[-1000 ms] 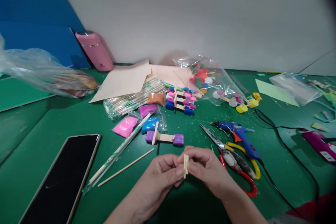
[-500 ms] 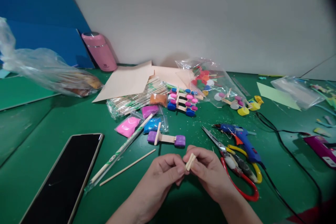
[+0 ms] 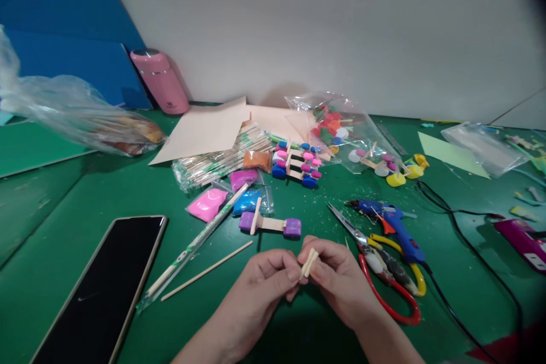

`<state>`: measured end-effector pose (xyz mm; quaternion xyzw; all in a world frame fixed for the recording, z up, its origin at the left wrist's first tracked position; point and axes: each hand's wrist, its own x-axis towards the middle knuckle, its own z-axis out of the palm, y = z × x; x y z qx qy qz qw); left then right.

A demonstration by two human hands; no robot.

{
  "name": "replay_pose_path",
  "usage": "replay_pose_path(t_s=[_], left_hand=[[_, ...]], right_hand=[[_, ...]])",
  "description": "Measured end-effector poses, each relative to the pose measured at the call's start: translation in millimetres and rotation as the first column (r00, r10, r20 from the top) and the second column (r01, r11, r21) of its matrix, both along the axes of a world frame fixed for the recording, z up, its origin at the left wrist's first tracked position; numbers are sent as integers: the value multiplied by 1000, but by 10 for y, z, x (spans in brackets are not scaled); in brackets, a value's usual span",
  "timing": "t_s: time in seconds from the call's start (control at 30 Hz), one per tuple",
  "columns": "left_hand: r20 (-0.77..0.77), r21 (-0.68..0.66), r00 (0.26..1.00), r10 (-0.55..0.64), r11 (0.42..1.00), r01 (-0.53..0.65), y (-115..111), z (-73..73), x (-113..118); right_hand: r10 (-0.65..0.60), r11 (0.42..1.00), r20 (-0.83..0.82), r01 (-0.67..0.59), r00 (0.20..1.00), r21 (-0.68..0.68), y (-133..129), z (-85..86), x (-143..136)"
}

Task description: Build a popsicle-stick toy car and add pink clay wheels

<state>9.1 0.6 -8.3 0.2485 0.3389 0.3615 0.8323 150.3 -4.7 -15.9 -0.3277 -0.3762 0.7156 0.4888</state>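
Close together at the lower middle, my hands pinch a small bundle of short pale wooden sticks (image 3: 310,263). My right hand (image 3: 336,278) grips the pieces between thumb and forefinger. The closed fingers of my left hand (image 3: 271,281) meet their lower left end; exactly what lies between those fingertips is partly hidden. Just beyond my hands lies a flat wooden stick piece with purple clay ends (image 3: 292,227) and a small upright stick at its left. A thin loose wooden stick (image 3: 207,271) rests to the left of my left hand.
Right of my hands lie red-handled scissors (image 3: 375,264), yellow-handled pliers (image 3: 420,281) and a blue glue gun (image 3: 392,222) with its cord. A phone (image 3: 102,290) is at left. Behind are clay packets (image 3: 209,205), clay-ended stick pieces (image 3: 298,165), plastic bags and a pink flask (image 3: 160,82).
The view has shifted very slightly. Both hands keep the same pinch on the short sticks, and nothing else has visibly moved.
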Motion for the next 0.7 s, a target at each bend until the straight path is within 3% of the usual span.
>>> replay_pose_path(t_s=[0.4, 0.53, 0.6, 0.67, 0.7], left_hand=[[19, 3, 1000, 3, 1000, -3, -24, -12, 5], [6, 13, 1000, 18, 1000, -18, -16, -10, -7], [-16, -1, 999, 52, 999, -52, 0, -7, -11], [-34, -9, 996, 87, 996, -88, 15, -7, -13], [-42, -9, 994, 101, 995, -102, 22, -8, -14]], right_hand=[[25, 996, -49, -29, 998, -88, -15, -18, 0], [-54, 993, 143, 68, 988, -94, 18, -1, 143], [-173, 983, 366, 181, 914, 12, 52, 34, 258], [-272, 962, 611, 216, 744, 165, 76, 77, 367], [-288, 957, 712, 175, 641, 230, 81, 96, 410]])
